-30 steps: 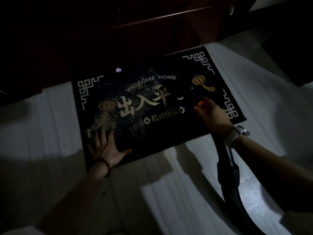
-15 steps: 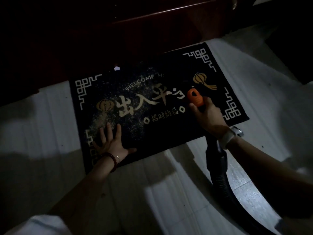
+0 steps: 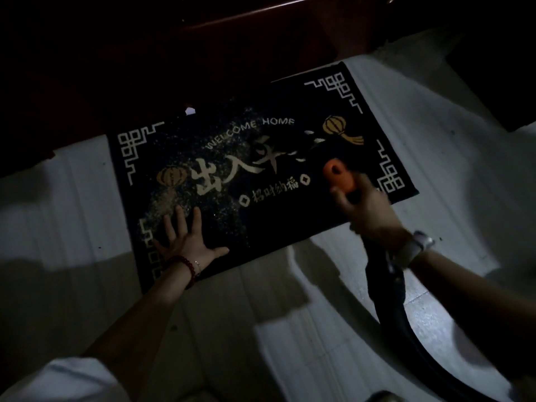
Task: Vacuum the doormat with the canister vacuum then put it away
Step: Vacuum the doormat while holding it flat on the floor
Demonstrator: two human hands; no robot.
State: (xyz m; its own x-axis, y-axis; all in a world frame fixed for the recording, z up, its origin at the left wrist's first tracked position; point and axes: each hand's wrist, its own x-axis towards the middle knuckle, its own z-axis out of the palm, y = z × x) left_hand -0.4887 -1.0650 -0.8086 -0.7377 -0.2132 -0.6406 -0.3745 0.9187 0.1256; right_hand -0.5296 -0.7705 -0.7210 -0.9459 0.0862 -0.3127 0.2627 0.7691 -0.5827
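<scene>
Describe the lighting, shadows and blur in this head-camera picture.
Head view: very dim overall; the top of the frame is almost black. Light falls in patches on the pale floor, crossed by broad dark shadows. The doormat print and its scattered specks stay readable. The left hand, flat on the mat, is fairly sharp; the right hand and the orange vacuum handle are smeared by motion blur.

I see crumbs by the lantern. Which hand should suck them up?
Probably the right hand: it already grips the vacuum nozzle. The left hand lies flat, holding the doormat down.
</scene>
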